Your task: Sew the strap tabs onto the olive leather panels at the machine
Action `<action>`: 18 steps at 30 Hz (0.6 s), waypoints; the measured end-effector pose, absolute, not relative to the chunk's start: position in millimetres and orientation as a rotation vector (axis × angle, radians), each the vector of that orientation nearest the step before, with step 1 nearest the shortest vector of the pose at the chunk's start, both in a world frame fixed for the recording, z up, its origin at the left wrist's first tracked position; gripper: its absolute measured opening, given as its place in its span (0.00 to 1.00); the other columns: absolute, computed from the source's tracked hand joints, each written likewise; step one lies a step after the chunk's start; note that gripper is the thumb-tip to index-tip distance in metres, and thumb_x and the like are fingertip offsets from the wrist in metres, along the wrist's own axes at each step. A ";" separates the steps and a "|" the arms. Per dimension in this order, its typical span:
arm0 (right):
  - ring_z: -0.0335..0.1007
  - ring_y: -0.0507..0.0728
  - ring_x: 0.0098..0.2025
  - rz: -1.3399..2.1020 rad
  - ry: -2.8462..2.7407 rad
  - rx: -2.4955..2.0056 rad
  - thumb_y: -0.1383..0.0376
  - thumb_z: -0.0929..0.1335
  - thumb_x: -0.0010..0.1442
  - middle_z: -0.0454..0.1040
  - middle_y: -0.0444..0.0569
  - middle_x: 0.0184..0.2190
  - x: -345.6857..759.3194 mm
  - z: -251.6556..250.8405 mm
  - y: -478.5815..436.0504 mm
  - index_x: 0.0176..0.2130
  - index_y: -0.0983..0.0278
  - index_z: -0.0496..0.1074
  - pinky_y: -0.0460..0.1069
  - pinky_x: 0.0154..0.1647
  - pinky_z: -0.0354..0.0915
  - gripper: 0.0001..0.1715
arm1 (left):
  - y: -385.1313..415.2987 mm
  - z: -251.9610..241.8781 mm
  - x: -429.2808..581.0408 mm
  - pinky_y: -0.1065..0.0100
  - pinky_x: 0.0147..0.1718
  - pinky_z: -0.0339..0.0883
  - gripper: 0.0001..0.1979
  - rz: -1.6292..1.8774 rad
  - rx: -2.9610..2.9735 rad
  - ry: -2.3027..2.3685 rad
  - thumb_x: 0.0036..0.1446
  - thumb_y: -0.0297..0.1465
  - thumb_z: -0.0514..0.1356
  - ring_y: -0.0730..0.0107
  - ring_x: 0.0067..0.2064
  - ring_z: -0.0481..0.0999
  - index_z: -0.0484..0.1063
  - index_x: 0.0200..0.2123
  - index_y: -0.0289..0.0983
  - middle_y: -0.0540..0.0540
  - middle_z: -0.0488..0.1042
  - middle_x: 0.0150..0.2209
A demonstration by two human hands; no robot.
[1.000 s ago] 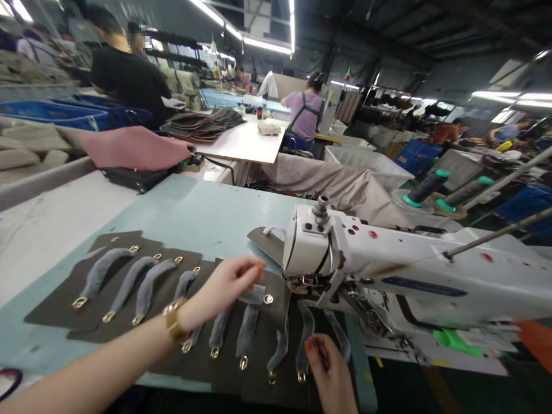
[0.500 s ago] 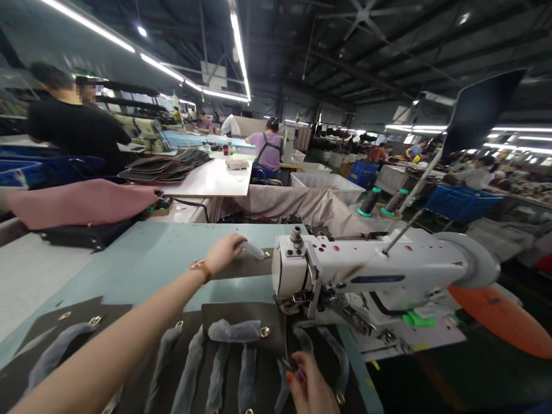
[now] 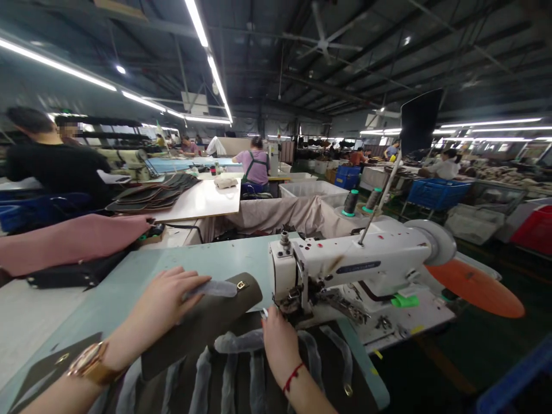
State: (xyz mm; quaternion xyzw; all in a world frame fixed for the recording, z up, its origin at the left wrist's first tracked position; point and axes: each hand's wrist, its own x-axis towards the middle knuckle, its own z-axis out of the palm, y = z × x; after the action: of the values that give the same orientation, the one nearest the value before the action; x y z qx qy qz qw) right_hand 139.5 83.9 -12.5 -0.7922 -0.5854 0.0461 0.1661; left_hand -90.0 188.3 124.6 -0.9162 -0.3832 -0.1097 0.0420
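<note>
Here, left hand [image 3: 161,302] clamps the dark panel [image 3: 202,328]; right hand [image 3: 278,339] rests on grey straps [image 3: 235,342], grip unclear.

L hand [image 3: 161,302] grips dark panel [image 3: 202,325] w/ grey strap [image 3: 215,288]; R hand [image 3: 278,342] at its 3 o'clock, by sewing machine [image 3: 357,264].

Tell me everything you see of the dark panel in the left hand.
The dark panel is an olive-brown piece, leather-like, rounded at its far corner. A grey wrapped strap with a gold ring lies on top. The left hand holds it lifted and tilted, far end near the sewing machine.
</note>
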 end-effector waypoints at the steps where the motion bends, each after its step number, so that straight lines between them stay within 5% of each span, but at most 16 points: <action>1: 0.78 0.61 0.34 0.130 -1.675 -2.249 0.69 0.64 0.65 0.78 0.52 0.35 140.5 -12.2 84.7 0.41 0.64 0.69 0.46 0.26 0.66 0.06 | 190.3 123.4 -92.3 0.60 0.41 0.65 0.18 -0.305 -2.817 -1.216 0.60 0.41 0.52 0.54 0.42 0.76 0.74 0.48 0.44 0.45 0.79 0.43; 7: 0.78 0.59 0.34 0.126 -1.675 -2.144 0.70 0.65 0.63 0.78 0.50 0.36 152.9 -16.0 60.9 0.43 0.62 0.70 0.45 0.29 0.68 0.09 | 229.0 123.9 -99.2 0.59 0.41 0.67 0.20 -0.345 -2.817 -1.682 0.56 0.47 0.55 0.49 0.40 0.78 0.77 0.43 0.42 0.44 0.81 0.39; 10: 0.77 0.56 0.38 0.189 -1.588 -1.911 0.70 0.67 0.59 0.77 0.49 0.40 162.7 -38.1 32.2 0.47 0.62 0.68 0.43 0.35 0.68 0.15 | 241.4 136.3 -75.9 0.60 0.45 0.68 0.28 -1.191 -2.835 -1.761 0.57 0.48 0.54 0.52 0.48 0.76 0.66 0.56 0.41 0.43 0.75 0.51; 13: 0.75 0.54 0.30 0.277 -1.453 -1.716 0.59 0.64 0.62 0.76 0.47 0.30 182.8 -68.6 4.8 0.40 0.62 0.70 0.42 0.30 0.66 0.11 | 225.2 137.3 -45.0 0.61 0.53 0.65 0.30 -1.948 -2.881 -1.544 0.60 0.45 0.53 0.58 0.58 0.68 0.53 0.63 0.44 0.43 0.63 0.62; 15: 0.73 0.54 0.26 0.296 -1.326 -1.675 0.50 0.60 0.65 0.74 0.47 0.24 201.8 -84.6 -6.9 0.32 0.63 0.71 0.43 0.27 0.65 0.22 | 196.1 119.8 -32.4 0.62 0.48 0.70 0.21 -1.689 -3.212 -1.550 0.62 0.44 0.51 0.60 0.49 0.76 0.66 0.54 0.42 0.43 0.75 0.50; 17: 0.73 0.55 0.26 0.329 -1.218 -1.673 0.45 0.57 0.64 0.74 0.49 0.23 219.9 -92.1 -11.3 0.29 0.63 0.72 0.44 0.27 0.65 0.31 | 158.1 83.8 -30.2 0.63 0.34 0.76 0.24 -0.795 -3.718 -1.371 0.64 0.45 0.45 0.62 0.32 0.80 0.77 0.37 0.41 0.46 0.80 0.30; 18: 0.74 0.57 0.27 0.361 -1.181 -1.675 0.43 0.56 0.64 0.75 0.51 0.24 226.6 -92.3 -10.7 0.30 0.64 0.73 0.45 0.29 0.67 0.33 | 139.0 59.7 -32.5 0.63 0.34 0.77 0.22 -0.430 -3.788 -1.188 0.64 0.45 0.46 0.61 0.33 0.80 0.78 0.36 0.44 0.48 0.81 0.32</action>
State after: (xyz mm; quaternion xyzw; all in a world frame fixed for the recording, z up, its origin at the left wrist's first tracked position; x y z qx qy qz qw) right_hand 226.6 -10.7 -92.3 -0.6943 -0.4894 0.1495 0.5061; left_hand -32.5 139.0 59.7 -0.8639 -0.2710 -0.0981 -0.4130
